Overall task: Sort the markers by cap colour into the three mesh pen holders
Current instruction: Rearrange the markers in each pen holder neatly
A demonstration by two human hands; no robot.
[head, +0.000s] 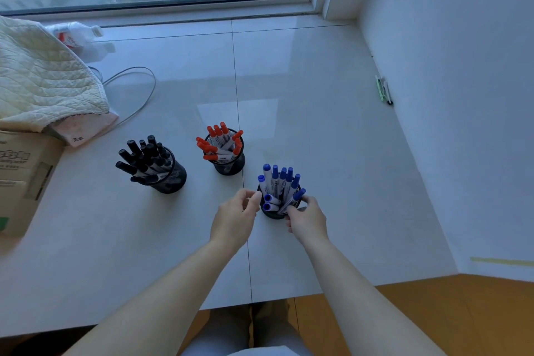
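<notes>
Our two hands flank the blue holder [270, 212]. Our right hand [307, 220] touches a leaning blue marker [291, 202]; our left hand [235, 218], grip loose, holds nothing.

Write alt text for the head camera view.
Both hands, left hand and right hand, flank a mesh holder of blue markers on a white tiled ledge. Behind stand holders of red markers and black markers.
</notes>
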